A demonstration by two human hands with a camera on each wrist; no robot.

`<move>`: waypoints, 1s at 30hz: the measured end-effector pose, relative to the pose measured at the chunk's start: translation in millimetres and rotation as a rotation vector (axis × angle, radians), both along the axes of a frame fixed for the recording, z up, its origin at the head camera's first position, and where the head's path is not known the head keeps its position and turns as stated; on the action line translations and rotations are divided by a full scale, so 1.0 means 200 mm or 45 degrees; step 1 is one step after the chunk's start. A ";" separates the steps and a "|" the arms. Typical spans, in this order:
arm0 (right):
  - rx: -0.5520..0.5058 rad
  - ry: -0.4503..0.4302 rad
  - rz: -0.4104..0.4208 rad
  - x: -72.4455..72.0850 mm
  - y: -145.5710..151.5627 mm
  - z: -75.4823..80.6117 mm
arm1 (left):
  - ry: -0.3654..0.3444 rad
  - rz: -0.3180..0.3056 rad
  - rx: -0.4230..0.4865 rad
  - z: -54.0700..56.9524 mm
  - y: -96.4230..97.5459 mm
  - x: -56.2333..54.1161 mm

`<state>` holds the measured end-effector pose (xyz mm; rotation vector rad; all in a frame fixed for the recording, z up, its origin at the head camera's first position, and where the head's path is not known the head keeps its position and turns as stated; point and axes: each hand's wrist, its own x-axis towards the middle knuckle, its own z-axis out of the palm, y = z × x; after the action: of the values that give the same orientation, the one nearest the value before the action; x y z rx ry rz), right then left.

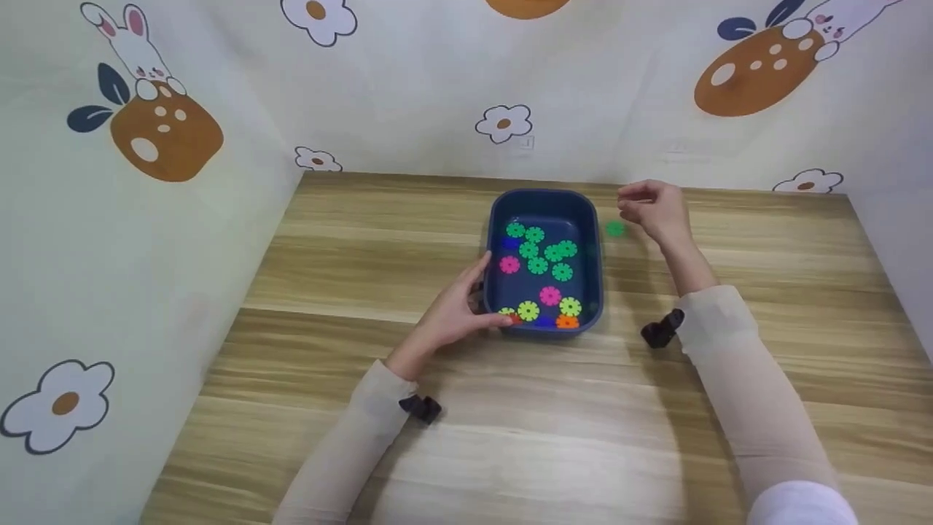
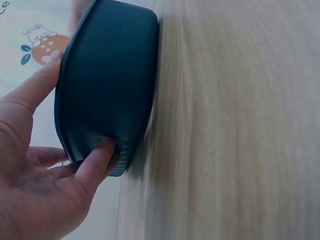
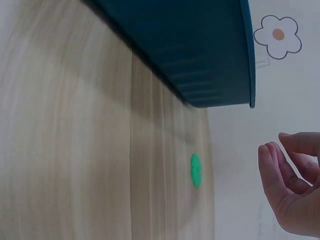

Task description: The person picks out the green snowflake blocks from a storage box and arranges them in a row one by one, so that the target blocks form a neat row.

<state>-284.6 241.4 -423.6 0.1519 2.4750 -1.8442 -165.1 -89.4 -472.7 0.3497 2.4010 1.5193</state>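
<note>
Sleeves reach up from the frame's bottom edge. At centre, we grasp the dark blue bin by its lower-left corner with the left hand; notched discs lie inside. Right of it, the right hand has loosely bent fingers, released, near a green disc on the bench. We judge that disc light, thin and stiff, best pinched by its edge.
</note>
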 end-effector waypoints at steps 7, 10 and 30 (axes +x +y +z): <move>0.039 0.080 0.015 -0.01 -0.09 0.09 | 0.049 0.006 0.008 0.03 0.00 -0.04; 0.066 0.093 0.030 0.00 -0.13 0.10 | 0.053 0.003 0.009 0.03 0.00 -0.03; 0.151 0.143 0.153 0.04 -0.41 0.00 | 0.022 -0.032 -0.017 0.01 0.00 0.00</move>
<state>-275.7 160.2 -424.0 -0.0967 2.6048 -1.7049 -165.8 -89.7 -470.6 0.3896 2.4098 1.4946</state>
